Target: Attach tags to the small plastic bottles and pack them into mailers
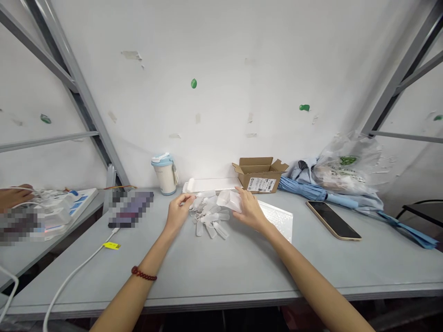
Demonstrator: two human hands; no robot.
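A loose pile of small translucent white plastic pieces [210, 216], several with a rounded white end, lies on the grey table. At the pile's left edge is my left hand [178, 212], thumb and fingers pinched together; what they hold, if anything, is too small to make out. My right hand [252, 210] grips a small whitish translucent box [230, 201], tilted just above the pile's right side. Under and beyond my right wrist lies a shiny white bubble mailer [279, 220], partly covered by the forearm.
Along the wall stand a cream bottle with a blue lid [165, 174] and an open cardboard box [261, 176]. A phone [332, 220], a blue umbrella [308, 188] and a plastic bag [346, 166] are on the right. Leftward lies a blurred-out device [131, 210] with a cable. Another person's hand [15, 197] is far left.
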